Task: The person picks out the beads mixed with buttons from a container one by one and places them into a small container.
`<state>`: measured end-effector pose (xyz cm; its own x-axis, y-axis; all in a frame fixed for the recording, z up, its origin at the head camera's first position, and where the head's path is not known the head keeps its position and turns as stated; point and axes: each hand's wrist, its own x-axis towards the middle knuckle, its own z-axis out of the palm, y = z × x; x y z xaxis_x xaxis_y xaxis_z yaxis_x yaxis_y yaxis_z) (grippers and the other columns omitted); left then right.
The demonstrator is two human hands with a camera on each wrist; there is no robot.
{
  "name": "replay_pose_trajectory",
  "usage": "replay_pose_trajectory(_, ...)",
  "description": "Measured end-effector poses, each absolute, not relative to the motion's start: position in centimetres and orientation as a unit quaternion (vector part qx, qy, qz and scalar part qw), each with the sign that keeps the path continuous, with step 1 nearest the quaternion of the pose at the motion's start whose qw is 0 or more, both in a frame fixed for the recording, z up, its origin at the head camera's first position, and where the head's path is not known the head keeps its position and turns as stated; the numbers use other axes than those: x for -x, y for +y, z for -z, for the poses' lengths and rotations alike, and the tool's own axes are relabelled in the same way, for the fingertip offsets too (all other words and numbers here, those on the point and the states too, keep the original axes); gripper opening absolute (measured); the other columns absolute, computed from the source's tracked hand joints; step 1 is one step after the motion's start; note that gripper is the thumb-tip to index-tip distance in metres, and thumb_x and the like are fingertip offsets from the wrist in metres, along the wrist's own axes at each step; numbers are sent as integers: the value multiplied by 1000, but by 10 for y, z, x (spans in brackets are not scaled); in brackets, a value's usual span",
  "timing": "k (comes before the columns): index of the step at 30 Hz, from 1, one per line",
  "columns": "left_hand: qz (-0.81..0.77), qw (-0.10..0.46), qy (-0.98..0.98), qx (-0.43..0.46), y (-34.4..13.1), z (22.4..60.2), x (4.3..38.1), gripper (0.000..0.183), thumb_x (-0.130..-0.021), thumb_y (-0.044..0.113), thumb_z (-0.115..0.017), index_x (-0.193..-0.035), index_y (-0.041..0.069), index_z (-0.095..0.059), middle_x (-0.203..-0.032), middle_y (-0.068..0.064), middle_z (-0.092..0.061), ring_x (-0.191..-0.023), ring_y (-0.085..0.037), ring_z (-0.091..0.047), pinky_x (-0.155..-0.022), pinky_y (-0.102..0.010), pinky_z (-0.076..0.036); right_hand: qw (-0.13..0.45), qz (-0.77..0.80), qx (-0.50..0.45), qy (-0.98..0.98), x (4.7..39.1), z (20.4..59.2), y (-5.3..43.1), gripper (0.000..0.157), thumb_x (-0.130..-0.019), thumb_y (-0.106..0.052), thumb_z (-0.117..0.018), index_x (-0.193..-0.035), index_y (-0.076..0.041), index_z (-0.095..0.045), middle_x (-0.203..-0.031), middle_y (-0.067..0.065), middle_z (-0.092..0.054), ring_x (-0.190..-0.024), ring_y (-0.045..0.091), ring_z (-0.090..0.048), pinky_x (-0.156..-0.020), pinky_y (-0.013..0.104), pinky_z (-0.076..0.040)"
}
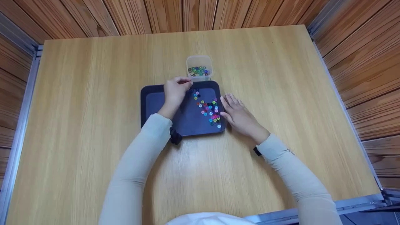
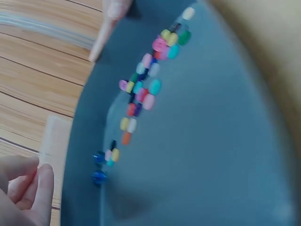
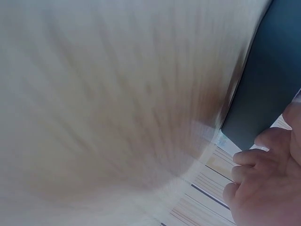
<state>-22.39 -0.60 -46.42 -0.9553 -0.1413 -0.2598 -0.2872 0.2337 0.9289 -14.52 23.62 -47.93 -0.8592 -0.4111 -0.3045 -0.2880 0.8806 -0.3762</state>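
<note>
My left hand (image 1: 176, 90) hovers over the far rim of the dark tray (image 1: 150, 89), thumb and fingertips brought together near the clear plastic container (image 1: 199, 58). Whether anything sits between those fingertips is hidden, also in the left wrist view, where the hand (image 2: 23, 188) appears beyond the rim. Glass marbles (image 1: 199, 71) lie in the container. Two blue marbles (image 2: 99, 177) rest along the tray's far side. Small colourful button-like discs (image 1: 211, 109) are scattered over the tray's right part. With fingers extended, my right hand (image 1: 240, 117) rests against the tray's right edge.
The tray and container stand on a light wooden table (image 1: 265, 72). Wood-plank walls (image 1: 197, 15) enclose it at the back and sides, with metal frame rails (image 1: 18, 140) along the edges.
</note>
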Motion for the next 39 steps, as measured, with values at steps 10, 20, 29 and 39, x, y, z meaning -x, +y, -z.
replay_pose_trajectory(10,-543,78,826,127,-8,484,218,15,-90,10,-73,-103,6,-77,-109,-9,-76,-102,-19,-68,-86,-30,-55,198,162,179,950,145,480,235,65,-108,-44,-27,-160,-11,-6,-168,16,-1,-156,32,3,-127,49,-3)
replay_pose_trajectory(20,-528,61,835,144,3,497,216,19,-90,14,-74,-108,7,-76,-109,-9,-75,-99,-18,-69,-87,-30,-56,203,153,175,951,147,480,236,64,-108,-45,-26,-160,-13,-5,-168,14,1,-156,30,4,-127,49,-3)
replay_pose_trajectory(29,-501,22,853,143,10,498,216,14,-88,14,-76,-99,6,-77,-101,-9,-77,-94,-18,-71,-84,-31,-56,195,164,182,950,146,479,235,64,-108,-42,-29,-160,-11,-7,-168,16,-1,-156,32,2,-127,50,-3)
replay_pose_trajectory(39,-484,16,863,145,14,501,217,13,-88,15,-76,-98,6,-77,-99,-8,-77,-93,-18,-72,-84,-32,-56,194,165,181,950,146,479,235,63,-108,-41,-30,-159,-9,-10,-167,17,-4,-156,32,1,-127,49,-4)
